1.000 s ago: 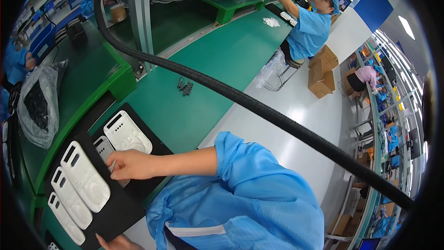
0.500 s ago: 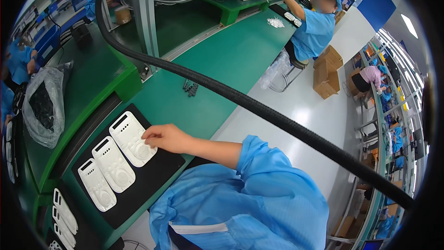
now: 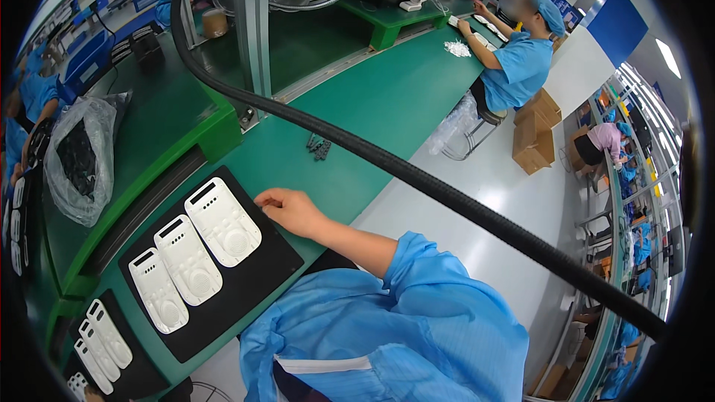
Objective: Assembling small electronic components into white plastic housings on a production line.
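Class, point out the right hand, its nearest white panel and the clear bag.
Right hand (image 3: 290, 212): head view, back of the hand.
White panel (image 3: 223, 222): head view, middle of its face.
Clear bag (image 3: 103, 152): head view, right side.

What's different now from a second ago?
The left mat, with its three white covers, has moved left, clear of the right mat. The right hand has drawn off the right mat's rightmost cover toward the mat's right edge. The small black parts stayed put.
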Tool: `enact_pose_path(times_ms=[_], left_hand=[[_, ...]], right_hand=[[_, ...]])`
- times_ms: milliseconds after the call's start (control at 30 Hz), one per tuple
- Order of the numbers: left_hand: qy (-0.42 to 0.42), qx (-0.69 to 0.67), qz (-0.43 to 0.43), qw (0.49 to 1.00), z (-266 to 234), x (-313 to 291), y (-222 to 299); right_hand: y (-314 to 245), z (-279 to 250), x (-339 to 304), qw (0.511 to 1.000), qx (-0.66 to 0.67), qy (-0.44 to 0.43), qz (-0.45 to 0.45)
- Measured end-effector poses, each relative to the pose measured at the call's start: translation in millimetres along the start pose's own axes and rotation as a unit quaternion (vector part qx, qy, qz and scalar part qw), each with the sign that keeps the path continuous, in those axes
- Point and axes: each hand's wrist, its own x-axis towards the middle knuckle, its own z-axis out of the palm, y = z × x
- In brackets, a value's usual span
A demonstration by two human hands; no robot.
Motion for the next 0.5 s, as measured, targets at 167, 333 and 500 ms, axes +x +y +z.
enact_pose_path(times_ms=[167,333,500], left_hand=[[-0.205,-0.085,0.064,0.973,54,-105,93],[-0.338,0.184,0.119,0.915,97,-126,112],[-0.398,0.086,0.047,0.912,127,-86,59]], right_hand=[[-6,2,7,0.999,-0.046,0.005,-0.003],[-6,5,12,0.996,-0.087,-0.022,0.015],[-5,1,8,1.000,-0.023,0.002,0.019]])
